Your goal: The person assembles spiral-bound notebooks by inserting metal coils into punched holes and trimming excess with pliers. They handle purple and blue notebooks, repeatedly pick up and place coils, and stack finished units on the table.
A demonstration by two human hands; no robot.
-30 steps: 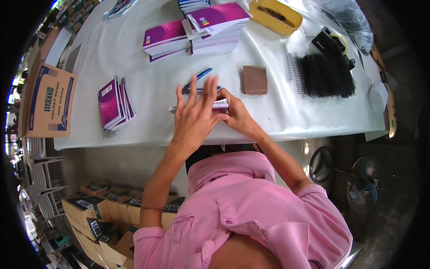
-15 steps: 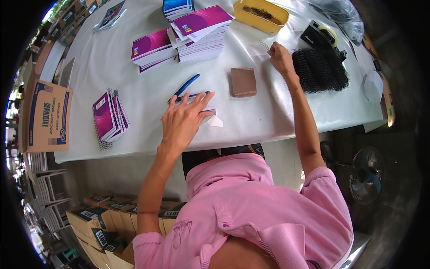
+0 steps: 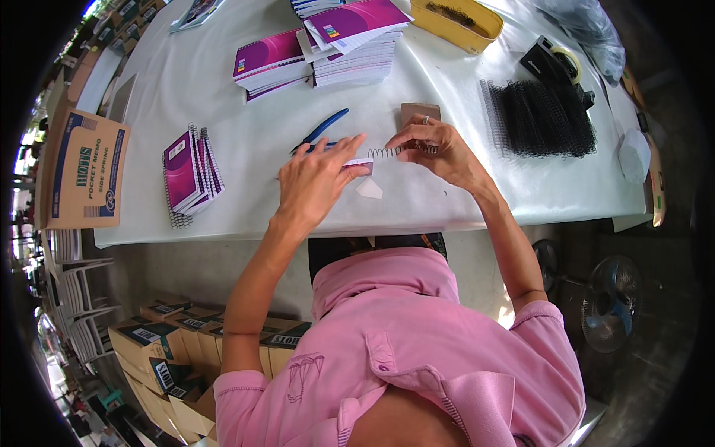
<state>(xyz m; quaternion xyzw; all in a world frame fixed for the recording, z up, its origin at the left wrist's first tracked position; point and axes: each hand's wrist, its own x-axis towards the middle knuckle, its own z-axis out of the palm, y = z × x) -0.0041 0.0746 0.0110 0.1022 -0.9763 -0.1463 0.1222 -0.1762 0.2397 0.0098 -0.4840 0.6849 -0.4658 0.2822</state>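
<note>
- The left hand [image 3: 316, 182] lies flat with its fingers spread, pressing down on a small stack of pages [image 3: 356, 162] near the front edge of the white table [image 3: 223, 97].
- The right hand [image 3: 439, 149] is closed on one end of a wire coil [image 3: 387, 153], pinching it with the fingers. The coil touches the edge of the pages.
- It looks like the coil is only starting to go in, so this little book is not bound yet.
- A small white scrap of paper [image 3: 369, 188] lies just beside the left hand.
- Blue-handled pliers [image 3: 322, 130] lie just behind the left hand. No one is holding them.
- A brown card [image 3: 418, 113] peeks out behind the right hand.
- To the left, a small pile of finished purple notebooks [image 3: 190, 171] with coils lies on the table. So some books look done.
- To the right, a big bunch of black coils [image 3: 540, 119] waits, well apart from the hands. Lots of coils are left to use.
- Farther back are taller stacks of purple notebooks [image 3: 328, 45]. I cannot tell for sure if these have coils yet.
- At the far edge is a yellow tray [image 3: 458, 26], and a cardboard box [image 3: 86, 179] stands off the left side of the table.
</note>
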